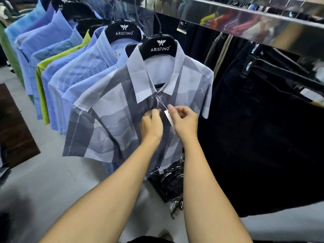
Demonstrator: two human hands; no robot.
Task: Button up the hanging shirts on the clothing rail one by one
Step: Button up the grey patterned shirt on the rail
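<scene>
A grey and pale-blue checked short-sleeved shirt (112, 127) hangs at the front of the row on a black hanger (160, 47). My left hand (151, 124) pinches the shirt's left front edge by a dark button, just below the collar. My right hand (184, 121) pinches the opposite front edge at the same height, beside a white price tag (168, 117) on a thin string. The lower front of the shirt is hidden behind my forearms.
Behind it hang several blue shirts (73, 76) and a lime-green one (43, 71) in a row to the left. Dark trousers (259, 137) hang at the right under a shiny metal rail (254, 16). Plastic-wrapped dark garments (168, 183) lie on the grey floor below.
</scene>
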